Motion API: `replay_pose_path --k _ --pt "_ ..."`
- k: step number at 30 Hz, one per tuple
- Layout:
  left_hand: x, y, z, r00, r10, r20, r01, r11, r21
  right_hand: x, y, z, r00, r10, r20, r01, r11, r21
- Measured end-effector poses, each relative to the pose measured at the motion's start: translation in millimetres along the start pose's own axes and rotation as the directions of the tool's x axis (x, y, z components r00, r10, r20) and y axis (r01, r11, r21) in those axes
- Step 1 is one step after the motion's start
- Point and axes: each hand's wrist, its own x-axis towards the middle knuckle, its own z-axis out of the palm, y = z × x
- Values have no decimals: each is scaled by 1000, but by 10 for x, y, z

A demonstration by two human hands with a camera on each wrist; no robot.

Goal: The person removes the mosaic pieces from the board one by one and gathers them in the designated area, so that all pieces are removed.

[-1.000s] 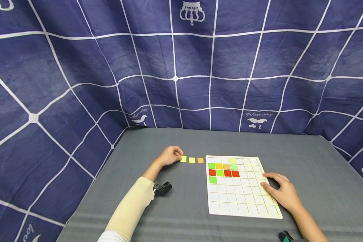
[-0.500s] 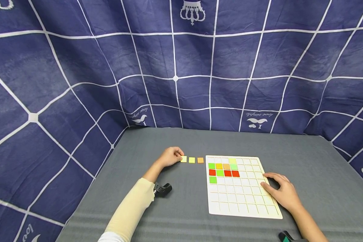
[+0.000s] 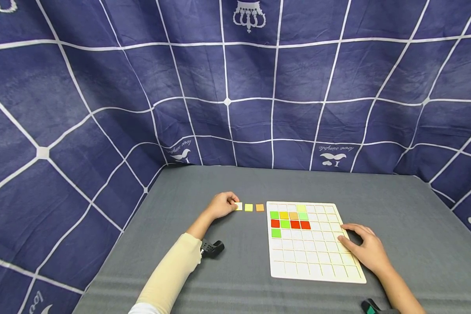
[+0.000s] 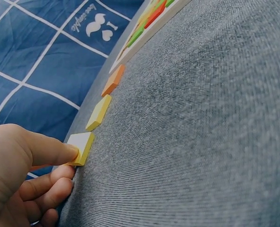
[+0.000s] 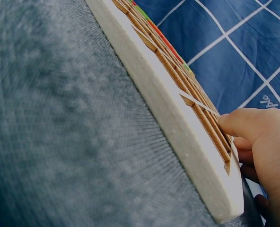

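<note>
At the left end of a short row of square tiles, my left hand point(image 3: 221, 205) pinches a yellow tile point(image 4: 82, 146). The thumb lies on the tile's upper face and edge, the other fingers behind it; its top looks whitish in the light. Beside it lie a second yellow tile point(image 3: 249, 208) and an orange tile point(image 3: 260, 208), both flat on the cloth. A white grid board point(image 3: 315, 270) stands to their right, with green, red, orange and yellow tiles in its upper left squares. My right hand point(image 3: 366, 248) rests its thumb and fingertips on the board's right edge.
The table has a grey cloth point(image 3: 235, 261). A blue curtain with white lines point(image 3: 251, 122) hangs behind and on the left side. Dark wrist devices show at the left wrist point(image 3: 213, 248) and near the right forearm point(image 3: 370, 306).
My left hand has shifted very slightly toward me and right, with the yellow tile, whose top now looks paler. The right hand and the board look the same.
</note>
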Motion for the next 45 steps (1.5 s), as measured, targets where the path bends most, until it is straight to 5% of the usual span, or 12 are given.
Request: replay_pose_path --k 25,45 --pt "-1 57 -17 1000 -9 -23 9 1000 12 -9 9 5 1000 14 10 -14 1000 -1" --pt "187 501 206 998 62 -12 -62 997 -38 -11 -19 -2 1000 -11 -16 12 1000 7"
